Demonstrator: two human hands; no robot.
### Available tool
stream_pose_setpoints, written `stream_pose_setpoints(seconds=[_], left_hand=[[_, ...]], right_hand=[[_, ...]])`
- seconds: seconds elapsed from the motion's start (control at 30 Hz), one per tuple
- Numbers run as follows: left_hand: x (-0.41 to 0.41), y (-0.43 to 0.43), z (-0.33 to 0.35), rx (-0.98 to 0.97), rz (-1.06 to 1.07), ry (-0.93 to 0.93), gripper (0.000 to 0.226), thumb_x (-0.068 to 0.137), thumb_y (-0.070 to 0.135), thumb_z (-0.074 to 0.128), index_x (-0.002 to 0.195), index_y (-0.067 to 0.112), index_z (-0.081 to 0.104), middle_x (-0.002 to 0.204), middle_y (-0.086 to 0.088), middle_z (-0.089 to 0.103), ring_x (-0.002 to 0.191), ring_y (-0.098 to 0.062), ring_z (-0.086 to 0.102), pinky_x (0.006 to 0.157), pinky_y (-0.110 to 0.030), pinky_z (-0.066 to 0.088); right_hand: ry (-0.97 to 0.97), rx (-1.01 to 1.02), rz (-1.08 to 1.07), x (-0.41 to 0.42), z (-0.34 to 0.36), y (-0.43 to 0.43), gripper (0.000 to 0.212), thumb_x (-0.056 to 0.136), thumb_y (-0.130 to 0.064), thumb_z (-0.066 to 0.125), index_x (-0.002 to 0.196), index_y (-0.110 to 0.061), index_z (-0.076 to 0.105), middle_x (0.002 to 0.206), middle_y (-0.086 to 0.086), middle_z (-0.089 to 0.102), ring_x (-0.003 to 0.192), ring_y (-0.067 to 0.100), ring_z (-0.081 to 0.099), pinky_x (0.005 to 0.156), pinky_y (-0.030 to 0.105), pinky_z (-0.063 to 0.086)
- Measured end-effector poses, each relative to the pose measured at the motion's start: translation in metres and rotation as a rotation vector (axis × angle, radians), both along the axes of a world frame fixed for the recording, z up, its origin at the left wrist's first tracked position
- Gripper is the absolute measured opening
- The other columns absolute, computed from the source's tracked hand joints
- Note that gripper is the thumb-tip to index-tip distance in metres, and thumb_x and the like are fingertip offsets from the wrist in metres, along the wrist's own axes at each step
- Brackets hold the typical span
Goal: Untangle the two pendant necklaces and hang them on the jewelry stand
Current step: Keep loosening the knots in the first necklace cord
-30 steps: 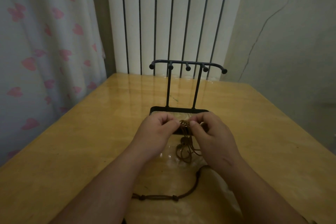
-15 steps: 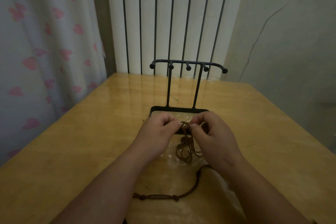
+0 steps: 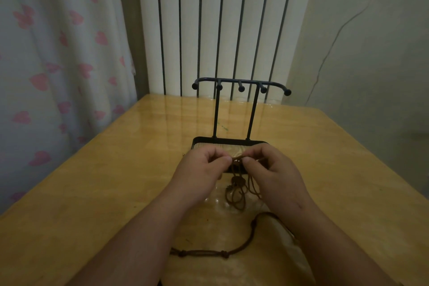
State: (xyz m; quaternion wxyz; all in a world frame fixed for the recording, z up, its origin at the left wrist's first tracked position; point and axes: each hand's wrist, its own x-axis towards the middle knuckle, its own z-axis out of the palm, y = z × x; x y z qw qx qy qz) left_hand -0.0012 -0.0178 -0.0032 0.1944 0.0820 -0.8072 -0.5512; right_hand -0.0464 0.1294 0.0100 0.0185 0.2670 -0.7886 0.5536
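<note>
Count: one jewelry stand [image 3: 240, 83] with two uprights and five knobbed pegs; one brown cord tangle [image 3: 236, 190], which I cannot separate into two necklaces by eye. My left hand [image 3: 204, 169] and right hand [image 3: 271, 172] each pinch the top of the tangle, fingertips nearly meeting. The tangle hangs from the pinch toward me, long axis near-far. A knotted cord length [image 3: 209, 252] lies on the table [image 3: 116, 181] between my forearms. The stand sits just beyond my knuckles, its bar running left-right.
</note>
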Motion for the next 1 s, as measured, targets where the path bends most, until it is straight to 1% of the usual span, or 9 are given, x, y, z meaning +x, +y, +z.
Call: stream_pose_setpoints(seconds=[0.07, 0.17, 0.27, 0.37, 0.53, 0.6, 0.77, 0.87, 1.0], left_hand=[[-0.001, 0.0, 0.0, 0.038, -0.011, -0.029, 0.017, 0.094, 0.025, 0.057, 0.08, 0.025, 0.068, 0.067, 0.008, 0.059, 0.066, -0.01, 0.054, 0.063, -0.029, 0.044], [-0.002, 0.003, 0.001, 0.032, -0.042, -0.062, 0.02, 0.096, 0.025, 0.054, 0.079, 0.024, 0.066, 0.066, 0.006, 0.057, 0.066, -0.012, 0.052, 0.064, -0.032, 0.044], [-0.002, 0.003, 0.001, 0.036, -0.069, -0.088, 0.022, 0.096, 0.025, 0.052, 0.077, 0.025, 0.064, 0.066, 0.004, 0.055, 0.066, -0.014, 0.05, 0.065, -0.035, 0.044], [-0.001, 0.003, 0.002, 0.046, -0.079, -0.12, 0.022, 0.096, 0.025, 0.051, 0.078, 0.024, 0.063, 0.068, 0.003, 0.055, 0.067, -0.016, 0.05, 0.066, -0.036, 0.044], [-0.002, 0.003, 0.001, 0.134, -0.02, -0.136, 0.024, 0.096, 0.022, 0.05, 0.078, 0.018, 0.066, 0.072, -0.001, 0.061, 0.069, -0.017, 0.053, 0.066, -0.035, 0.045], [-0.004, 0.003, -0.001, 0.286, 0.03, -0.115, 0.023, 0.096, 0.02, 0.052, 0.081, 0.016, 0.069, 0.078, -0.005, 0.067, 0.072, -0.018, 0.057, 0.068, -0.034, 0.046], [-0.007, 0.004, -0.001, 0.678, 0.007, -0.016, 0.018, 0.098, 0.012, 0.051, 0.089, 0.01, 0.066, 0.075, -0.003, 0.069, 0.063, -0.011, 0.058, 0.055, -0.026, 0.045], [-0.007, 0.003, -0.001, 0.778, -0.01, -0.034, 0.014, 0.099, 0.011, 0.049, 0.093, 0.009, 0.061, 0.077, -0.006, 0.071, 0.057, -0.01, 0.057, 0.05, -0.024, 0.044], [-0.008, 0.0, -0.003, 0.773, -0.055, -0.051, 0.014, 0.098, 0.013, 0.048, 0.089, 0.013, 0.058, 0.073, -0.005, 0.062, 0.052, -0.01, 0.047, 0.047, -0.025, 0.037]], right_hand=[[-0.158, -0.158, 0.049, 0.002, 0.004, 0.001, 0.012, 0.094, -0.012, 0.054, 0.087, -0.013, 0.063, 0.07, -0.012, 0.064, 0.057, -0.004, 0.056, 0.05, 0.008, 0.043], [-0.303, -0.278, 0.095, 0.003, 0.004, 0.001, 0.014, 0.094, -0.008, 0.051, 0.087, -0.013, 0.061, 0.058, -0.014, 0.058, 0.05, -0.005, 0.05, 0.048, 0.013, 0.04], [-0.338, -0.344, 0.096, 0.002, 0.005, 0.0, 0.011, 0.094, -0.004, 0.051, 0.096, -0.01, 0.06, 0.066, -0.007, 0.062, 0.051, -0.003, 0.053, 0.048, 0.015, 0.041], [-0.364, -0.367, 0.087, -0.001, 0.003, 0.0, 0.018, 0.094, -0.002, 0.05, 0.104, -0.014, 0.058, 0.073, -0.002, 0.064, 0.056, 0.004, 0.052, 0.054, 0.024, 0.039], [-0.482, -0.47, 0.146, -0.013, -0.003, 0.002, 0.039, 0.067, -0.005, 0.047, 0.102, -0.011, 0.061, 0.058, -0.002, 0.043, 0.053, 0.013, 0.034, 0.054, 0.032, 0.027], [-0.447, -0.439, 0.176, -0.012, -0.002, 0.005, 0.04, 0.064, -0.006, 0.049, 0.102, -0.009, 0.061, 0.058, -0.001, 0.043, 0.053, 0.012, 0.037, 0.052, 0.03, 0.029], [-0.169, -0.104, 0.02, -0.001, 0.001, 0.002, 0.009, 0.086, -0.008, 0.065, 0.089, -0.015, 0.07, 0.067, 0.001, 0.062, 0.054, 0.002, 0.053, 0.049, 0.013, 0.043], [-0.179, -0.045, -0.058, -0.002, 0.0, -0.001, 0.01, 0.091, -0.019, 0.06, 0.089, -0.019, 0.07, 0.071, -0.002, 0.066, 0.056, -0.001, 0.056, 0.054, 0.017, 0.044], [-0.295, -0.099, -0.011, -0.001, 0.003, -0.001, 0.012, 0.096, -0.013, 0.051, 0.096, -0.012, 0.063, 0.07, 0.001, 0.068, 0.047, -0.005, 0.051, 0.052, 0.017, 0.038]])
